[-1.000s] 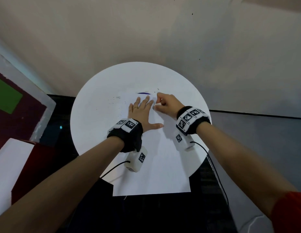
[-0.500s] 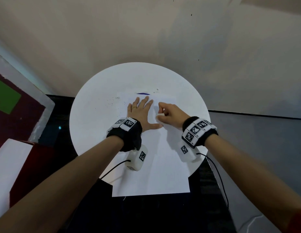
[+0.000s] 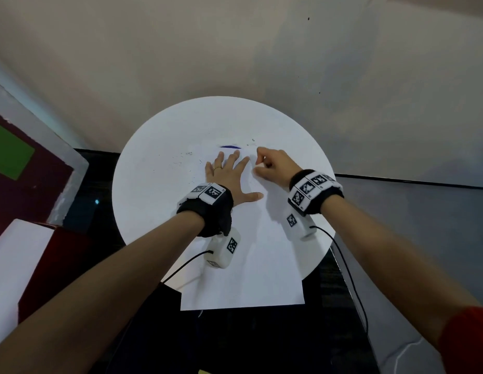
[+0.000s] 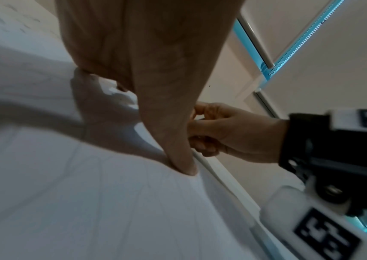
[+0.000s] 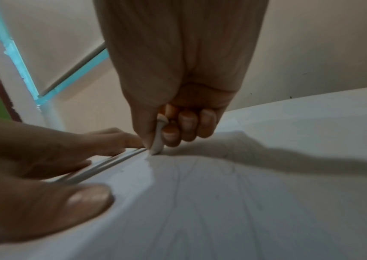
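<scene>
Works on white sheet (image 3: 251, 265), lying on round desk (image 3: 154, 184) from centre to 6 o'clock, near end hanging over rim there. Pins it w/ left hand (image 3: 232, 174): palm down, fingers straight and spread, thumb out toward 3 o'clock, nothing gripped. Also traps thin white straight edge (image 5: 111, 162) under those fingertips – ruler or folded strip, cannot tell. Pinches slim white tool (image 5: 159, 137) in right hand (image 3: 272, 166), at 3 o'clock of left: thumb and curled fingers round it, tip down on sheet at far end of straight edge.

Progress (est.): shows several faint lines along sheet in both wrist views, so prob. part-ruled already. Looks like start of another stroke, w/ whole run toward 6 o'clock left to do. No. of lines remaining: cannot tell.

Room: leaves bare sheet toward 6 o'clock for the pull, bare desk at 9 o'clock. Needs care at 6 o'clock – overhang unsupported, prob. flexes under tip. Sits close to wall (image 3: 235, 49) at 12 o'clock; small purple mark (image 3: 229, 146) just beyond fingertips.
</scene>
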`<state>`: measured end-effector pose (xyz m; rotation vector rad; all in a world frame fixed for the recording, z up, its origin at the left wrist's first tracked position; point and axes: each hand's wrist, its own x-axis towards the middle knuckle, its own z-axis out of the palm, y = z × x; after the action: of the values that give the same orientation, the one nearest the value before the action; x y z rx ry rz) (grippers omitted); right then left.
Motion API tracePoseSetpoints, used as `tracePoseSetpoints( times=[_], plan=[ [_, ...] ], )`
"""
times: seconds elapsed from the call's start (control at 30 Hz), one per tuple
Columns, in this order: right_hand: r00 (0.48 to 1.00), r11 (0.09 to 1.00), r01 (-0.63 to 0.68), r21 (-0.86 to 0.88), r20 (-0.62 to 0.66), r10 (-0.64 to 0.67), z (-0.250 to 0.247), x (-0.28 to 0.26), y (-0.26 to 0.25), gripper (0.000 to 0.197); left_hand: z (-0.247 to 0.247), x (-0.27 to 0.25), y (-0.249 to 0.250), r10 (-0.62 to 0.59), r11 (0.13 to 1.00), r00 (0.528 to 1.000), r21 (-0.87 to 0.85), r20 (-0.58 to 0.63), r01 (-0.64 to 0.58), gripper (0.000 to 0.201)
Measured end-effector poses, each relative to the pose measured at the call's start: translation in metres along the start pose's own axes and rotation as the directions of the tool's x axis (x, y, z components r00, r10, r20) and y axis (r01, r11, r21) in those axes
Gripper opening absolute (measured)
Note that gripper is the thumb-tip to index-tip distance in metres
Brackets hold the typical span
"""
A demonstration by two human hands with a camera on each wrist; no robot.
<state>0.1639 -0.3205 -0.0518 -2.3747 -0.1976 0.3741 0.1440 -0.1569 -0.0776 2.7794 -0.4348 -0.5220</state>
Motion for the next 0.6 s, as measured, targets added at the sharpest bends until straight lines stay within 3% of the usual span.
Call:
tracePoseSetpoints(
  times=[0.07, 0.2, 0.37, 0.5, 0.6],
  plan=[
    [1.000, 1.000, -0.008, -0.015, -0.017, 0.008, 0.001, 0.001, 0.001, 0.022, -0.002, 0.000, 0.000, -0.003, 1.000, 1.000, 0.001, 0.007, 0.003, 0.101],
    [0.982, 0.999, -0.016, 0.042, 0.189, 0.008, -0.001, -0.016, 0.008, 0.025, -0.001, -0.001, 0.001, 0.000, 1.000, 1.000, -0.002, 0.010, 0.000, 0.104],
    [0.999, 0.998, -0.016, 0.055, 0.030, 0.015, -0.002, -0.005, 0.008, 0.022, -0.003, -0.002, 0.000, -0.005, 1.000, 0.999, 0.005, 0.046, 0.004, 0.116],
    [0.968, 0.999, -0.016, 0.041, 0.251, 0.005, -0.005, -0.019, 0.009, 0.026, -0.002, -0.003, 0.001, -0.003, 1.000, 0.999, -0.004, 0.047, 0.003, 0.115],
    [0.996, 1.000, 0.001, -0.015, 0.087, 0.001, -0.009, -0.004, 0.004, 0.027, -0.003, -0.002, 0.001, 0.004, 1.000, 0.999, 0.020, 0.048, -0.005, 0.113]
  ],
)
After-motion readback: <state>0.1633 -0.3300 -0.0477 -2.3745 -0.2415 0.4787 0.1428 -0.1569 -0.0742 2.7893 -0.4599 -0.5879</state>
